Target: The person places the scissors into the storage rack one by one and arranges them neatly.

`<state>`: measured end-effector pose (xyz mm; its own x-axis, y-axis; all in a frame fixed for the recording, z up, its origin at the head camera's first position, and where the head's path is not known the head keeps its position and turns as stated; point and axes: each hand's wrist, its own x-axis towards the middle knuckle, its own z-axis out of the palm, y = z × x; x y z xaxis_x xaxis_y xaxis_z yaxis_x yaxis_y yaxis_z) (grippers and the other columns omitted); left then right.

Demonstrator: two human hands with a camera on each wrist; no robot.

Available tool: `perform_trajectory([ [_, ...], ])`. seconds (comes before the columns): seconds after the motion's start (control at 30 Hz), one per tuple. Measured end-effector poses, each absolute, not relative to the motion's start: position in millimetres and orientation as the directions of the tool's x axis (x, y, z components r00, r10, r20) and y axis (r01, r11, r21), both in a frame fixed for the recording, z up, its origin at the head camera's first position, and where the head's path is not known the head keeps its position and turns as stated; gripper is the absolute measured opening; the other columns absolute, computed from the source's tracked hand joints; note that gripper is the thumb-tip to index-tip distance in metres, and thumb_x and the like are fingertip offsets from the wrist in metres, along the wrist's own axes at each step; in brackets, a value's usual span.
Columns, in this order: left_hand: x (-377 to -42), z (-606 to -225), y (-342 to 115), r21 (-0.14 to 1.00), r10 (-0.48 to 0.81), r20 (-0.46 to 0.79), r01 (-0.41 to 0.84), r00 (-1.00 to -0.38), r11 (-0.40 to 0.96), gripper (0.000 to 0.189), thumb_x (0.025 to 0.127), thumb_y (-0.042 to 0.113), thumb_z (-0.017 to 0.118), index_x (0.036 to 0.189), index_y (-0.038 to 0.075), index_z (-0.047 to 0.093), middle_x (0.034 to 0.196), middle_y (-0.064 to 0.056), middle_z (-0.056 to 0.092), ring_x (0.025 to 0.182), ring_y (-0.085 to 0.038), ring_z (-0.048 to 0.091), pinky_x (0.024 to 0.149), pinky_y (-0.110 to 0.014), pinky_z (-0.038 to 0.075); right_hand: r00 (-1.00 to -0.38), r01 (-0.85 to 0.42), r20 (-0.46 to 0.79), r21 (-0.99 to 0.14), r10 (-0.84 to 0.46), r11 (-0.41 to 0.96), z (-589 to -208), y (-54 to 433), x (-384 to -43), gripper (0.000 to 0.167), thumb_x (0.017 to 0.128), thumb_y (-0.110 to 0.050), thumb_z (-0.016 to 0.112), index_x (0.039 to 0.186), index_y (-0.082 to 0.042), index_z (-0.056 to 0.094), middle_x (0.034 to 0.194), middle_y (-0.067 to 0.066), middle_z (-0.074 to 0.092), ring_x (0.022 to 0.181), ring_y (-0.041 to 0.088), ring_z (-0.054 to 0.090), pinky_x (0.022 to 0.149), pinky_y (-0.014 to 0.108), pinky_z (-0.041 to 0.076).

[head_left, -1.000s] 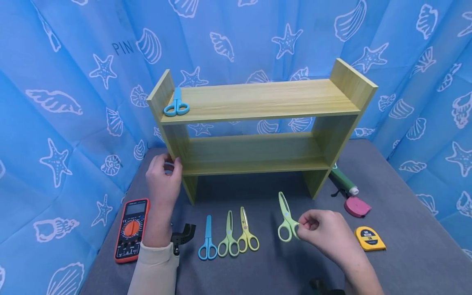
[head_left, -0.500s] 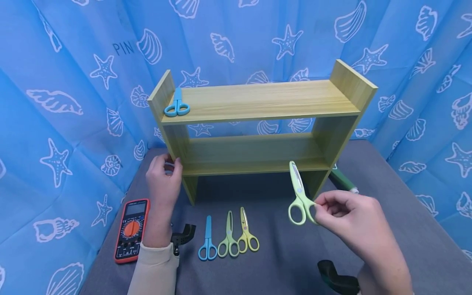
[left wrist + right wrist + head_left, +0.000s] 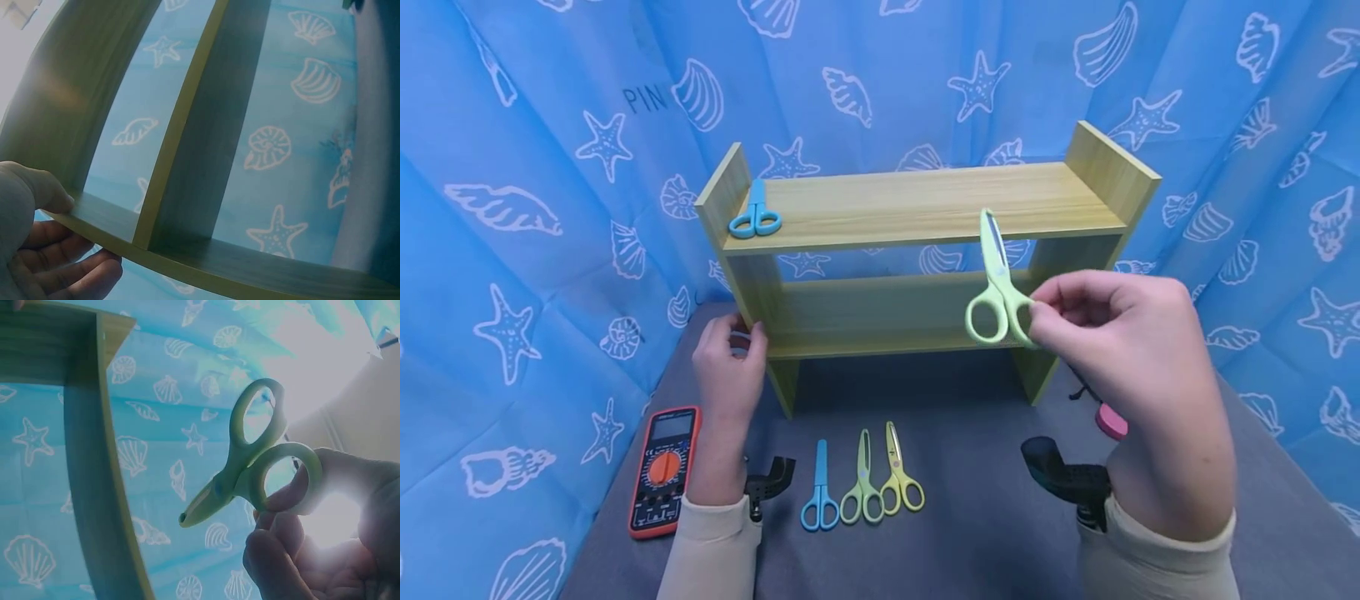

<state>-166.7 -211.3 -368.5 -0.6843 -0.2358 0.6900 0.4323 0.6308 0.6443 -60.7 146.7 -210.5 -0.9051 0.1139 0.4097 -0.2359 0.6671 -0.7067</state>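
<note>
My right hand pinches light green scissors by one finger loop, their blades pointing up before the upper board. In the right wrist view the same scissors hang from thumb and fingers. At the left, my left hand grips the side panel of a wooden shelf; the left wrist view has the thumb inside and the fingers outside the panel. Blue scissors lie at the top board's left end. On the table are blue scissors, green scissors and yellow scissors in a row.
A red-edged multimeter lies beside my left forearm. Part of a pink tape measure shows beside my right forearm. Behind the shelf hangs a blue curtain with shell prints. Grey cloth covers the table.
My right hand has lifted the light green scissors from low above the table to the height of the upper board. The left hand has stayed on the shelf panel.
</note>
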Motion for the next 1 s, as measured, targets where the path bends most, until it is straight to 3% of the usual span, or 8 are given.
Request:
perform_trajectory([
  [0.07, -166.8, -368.8, -211.1, 0.643, -0.235, 0.689, 0.43, -0.685, 0.633, 0.02, 0.099, 0.013, 0.067, 0.11, -0.004, 0.067, 0.103, -0.016, 0.065, 0.086, -0.023, 0.063, 0.07, -0.021, 0.049, -0.898, -0.246, 0.426, -0.693, 0.111, 0.678, -198.8, 141.6, -69.1, 0.009, 0.089, -0.019, 0.075, 0.092, -0.013, 0.079, 0.078, 0.003, 0.071, 0.07, 0.018, 0.06, 0.057, 0.023, 0.049],
  [0.2, -166.7, -370.0, -211.0, 0.653, -0.242, 0.682, 0.426, -0.691, 0.626, 0.021, 0.1, 0.014, 0.067, 0.11, -0.004, 0.067, 0.103, -0.015, 0.065, 0.086, -0.022, 0.063, 0.07, -0.022, 0.049, -0.892, -0.273, 0.444, -0.683, 0.087, 0.677, -179.0, 131.4, -86.7, 0.014, 0.089, -0.02, 0.073, 0.094, -0.009, 0.08, 0.083, 0.006, 0.072, 0.073, 0.019, 0.061, 0.06, 0.02, 0.047],
  [0.5, -167.3, -369.9, -210.9, 0.66, -0.244, 0.677, 0.427, -0.694, 0.618, 0.019, 0.1, 0.013, 0.067, 0.11, -0.003, 0.066, 0.103, -0.015, 0.065, 0.088, -0.02, 0.063, 0.071, -0.039, 0.054, -0.928, -0.262, 0.372, -0.648, -0.003, 0.715, -128.0, 102.4, -114.5, 0.023, 0.092, -0.021, 0.062, 0.102, -0.011, 0.08, 0.09, 0.005, 0.072, 0.077, 0.022, 0.06, 0.061, 0.032, 0.047],
  [0.73, -167.5, -368.3, -211.2, 0.634, -0.24, 0.703, 0.436, -0.67, 0.639, 0.018, 0.097, 0.009, 0.068, 0.106, -0.006, 0.066, 0.099, -0.019, 0.064, 0.084, -0.03, 0.065, 0.068, -0.02, 0.048, -0.936, -0.287, 0.338, -0.588, -0.093, 0.756, -98.4, 68.1, -149.6, 0.018, 0.089, -0.02, 0.063, 0.09, -0.013, 0.08, 0.08, 0.007, 0.071, 0.06, 0.02, 0.048, 0.05, 0.029, 0.035],
  [0.87, -166.9, -367.6, -211.0, 0.631, -0.238, 0.705, 0.438, -0.668, 0.641, 0.019, 0.097, 0.009, 0.067, 0.107, -0.007, 0.066, 0.1, -0.019, 0.064, 0.084, -0.029, 0.064, 0.068, -0.017, 0.046, -0.946, -0.275, 0.3, -0.542, -0.123, 0.794, -95.3, 44.7, -173.4, 0.018, 0.088, -0.02, 0.066, 0.075, -0.012, 0.074, 0.059, 0.0, 0.057, 0.052, 0.013, 0.041, 0.047, 0.027, 0.03],
  [1.0, -166.5, -368.7, -210.1, 0.625, -0.236, 0.706, 0.432, -0.668, 0.65, 0.018, 0.096, 0.009, 0.068, 0.107, -0.006, 0.066, 0.099, -0.018, 0.065, 0.083, -0.028, 0.064, 0.068, -0.014, 0.045, -0.941, -0.297, 0.284, -0.442, -0.183, 0.846, -101.2, 22.8, -194.7, 0.026, 0.087, -0.021, 0.07, 0.064, -0.012, 0.063, 0.052, -0.004, 0.046, 0.05, 0.01, 0.036, 0.046, 0.024, 0.028],
])
